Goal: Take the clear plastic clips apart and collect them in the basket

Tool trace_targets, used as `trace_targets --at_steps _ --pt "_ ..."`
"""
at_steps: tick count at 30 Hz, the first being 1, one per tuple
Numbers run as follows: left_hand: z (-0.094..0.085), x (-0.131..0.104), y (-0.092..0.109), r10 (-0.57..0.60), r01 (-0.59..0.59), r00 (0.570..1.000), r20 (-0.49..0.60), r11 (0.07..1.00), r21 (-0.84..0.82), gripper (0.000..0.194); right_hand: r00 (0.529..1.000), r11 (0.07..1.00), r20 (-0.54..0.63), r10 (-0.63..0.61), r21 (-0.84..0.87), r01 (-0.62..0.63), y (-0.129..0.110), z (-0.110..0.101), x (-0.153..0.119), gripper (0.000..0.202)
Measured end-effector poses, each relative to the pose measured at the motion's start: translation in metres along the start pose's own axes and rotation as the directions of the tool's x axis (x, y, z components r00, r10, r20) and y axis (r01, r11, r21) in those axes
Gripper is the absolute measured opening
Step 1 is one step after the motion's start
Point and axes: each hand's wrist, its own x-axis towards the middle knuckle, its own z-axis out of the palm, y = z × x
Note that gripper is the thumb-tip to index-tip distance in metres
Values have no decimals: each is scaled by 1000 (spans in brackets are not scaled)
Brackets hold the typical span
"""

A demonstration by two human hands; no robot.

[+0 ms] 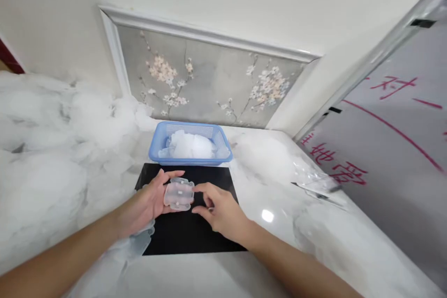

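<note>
A translucent, frosted plastic piece (pixel 179 194) with scalloped edges rests on the fingers of my left hand (pixel 153 200), palm up, its thumb stretched out along the far side. My right hand (pixel 218 209) is at the right of the piece. Its index fingertip meets or nearly meets the piece's right edge, while the thumb stays apart from it lower down. Both hands are above a black mat (pixel 195 237). Under my left wrist lie more translucent pieces (pixel 141 237), partly hidden by the arm.
Behind the mat, a blue plastic basket (pixel 190 163) holds several whitish translucent pieces (pixel 192 145). A large heap of similar pieces (pixel 45 172) spreads over the left of the marble-patterned table (pixel 272 242). A clear packet (pixel 317 181) lies at right, near a whiteboard (pixel 394 149) with red writing.
</note>
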Motion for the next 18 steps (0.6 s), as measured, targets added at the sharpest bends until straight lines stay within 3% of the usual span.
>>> trace_targets --at_steps 2,4,5,7,8,10,12,16,18 --pt "0 1 -2 14 -15 1000 26 1000 12 69 997 998 13 -70 -7 70 -2 4 0 32" --pt "2 2 -2 26 -27 1000 15 998 58 71 996 992 -11 -83 91 84 -3 6 2 17" --pt "4 1 0 41 -39 999 -13 992 119 72 999 983 -32 -39 178 44 -3 6 3 9" --pt "6 -4 9 108 -70 990 -86 929 363 67 988 909 -47 149 400 -118 -3 5 5 17" --pt "5 -9 16 145 -68 984 -105 844 532 62 965 833 -21 260 511 -213 -2 5 6 22" --pt "-2 -24 31 174 -26 982 -80 536 844 46 908 649 84 410 673 -355 1 3 8 30" --pt "-16 -41 40 100 31 993 -57 248 968 41 878 504 191 439 756 -417 4 2 11 38" --pt "-46 -59 33 -25 -37 999 36 -57 998 109 862 346 262 434 835 -428 6 -1 14 44" --pt "-50 -57 25 -52 -5 999 -3 -150 989 116 852 321 268 450 841 -435 6 -3 14 46"
